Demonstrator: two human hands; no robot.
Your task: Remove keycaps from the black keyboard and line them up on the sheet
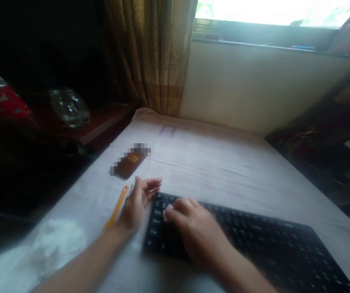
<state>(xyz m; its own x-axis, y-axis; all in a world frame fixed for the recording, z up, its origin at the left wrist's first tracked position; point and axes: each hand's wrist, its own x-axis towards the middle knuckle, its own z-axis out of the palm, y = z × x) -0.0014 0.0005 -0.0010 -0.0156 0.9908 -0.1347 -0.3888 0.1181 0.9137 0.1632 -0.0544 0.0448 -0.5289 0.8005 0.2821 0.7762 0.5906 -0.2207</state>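
Note:
A black keyboard (272, 244) lies at a slant on the pale bed sheet. My left hand (136, 203) is beside its left end, thumb raised and fingers partly stretched out, with nothing visible in it. Over the left-hand keys, my right hand (190, 221) has its fingers bent in a pinch; whatever is between the fingertips is too small and blurred to name. Just left of my left hand lies a slim orange strip-shaped tool (118, 207), its lower end hidden behind the wrist. The keys under my right hand are covered from sight.
A brown phone-like case (130, 165), partly pixelated, rests beyond my left hand. Crumpled white material (55, 240) lies at lower left. On a dark wooden ledge (101, 122) stand a glass jar (69, 108) and a red container (2, 99). A curtain (162, 61) hangs behind.

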